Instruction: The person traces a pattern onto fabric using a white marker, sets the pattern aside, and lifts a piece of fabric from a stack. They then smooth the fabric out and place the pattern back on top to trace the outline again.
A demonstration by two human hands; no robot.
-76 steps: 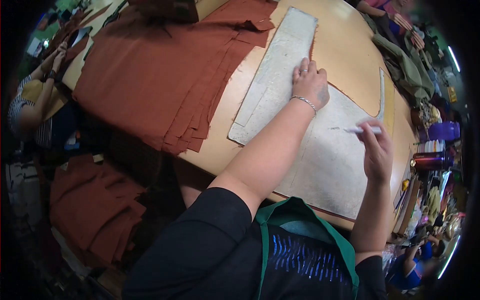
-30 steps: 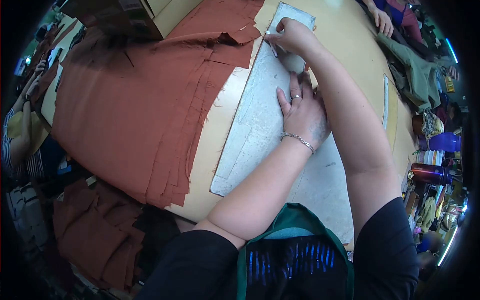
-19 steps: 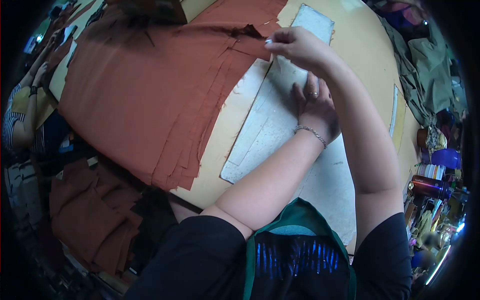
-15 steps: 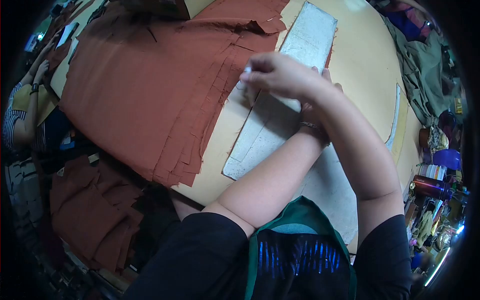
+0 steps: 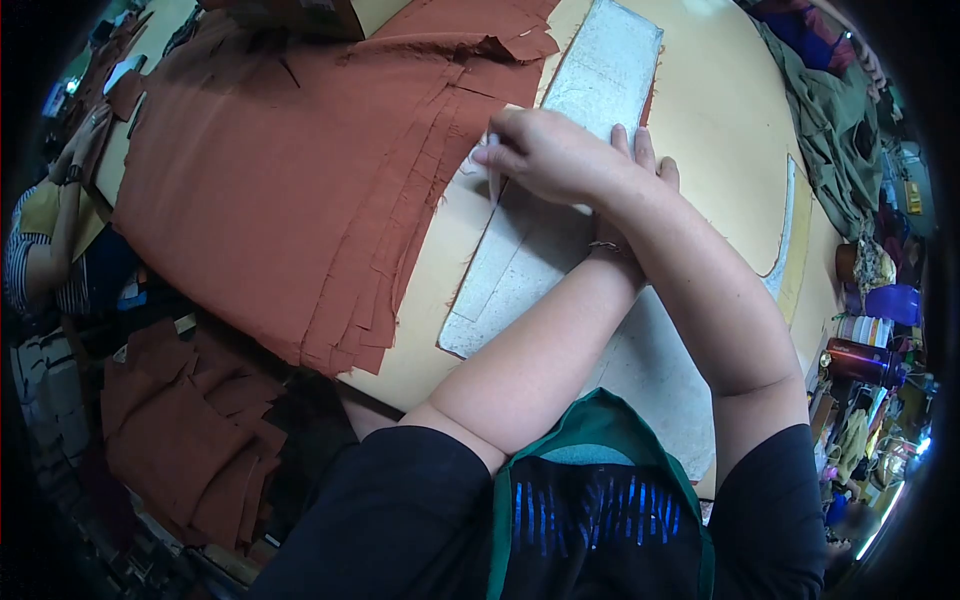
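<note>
A long grey-white pattern board (image 5: 610, 65) lies on the table, with frayed rust-red fabric peeking out along its right edge. My left hand (image 5: 643, 155) rests flat on the board with fingers spread, partly hidden beneath my other arm. Crossing over it, my right hand (image 5: 545, 155) is at the board's left edge, its fingers closed around a slim white pen-like stick (image 5: 494, 180). Just left of that hand is a big stack of rust-red fabric (image 5: 290, 180) with layered, frayed edges.
The pale table (image 5: 725, 120) has a curved template (image 5: 790, 230) at right and a cardboard box (image 5: 370, 15) on the fabric. Another board (image 5: 650, 380) lies near my body. Cut pieces (image 5: 185, 430) are piled lower left. Another person's hands (image 5: 88, 135) work at far left.
My right hand has shifted slightly along the board's left edge, and the white stick now points downward more clearly. My left hand stays pressed on the board. The whole view has moved a little.
</note>
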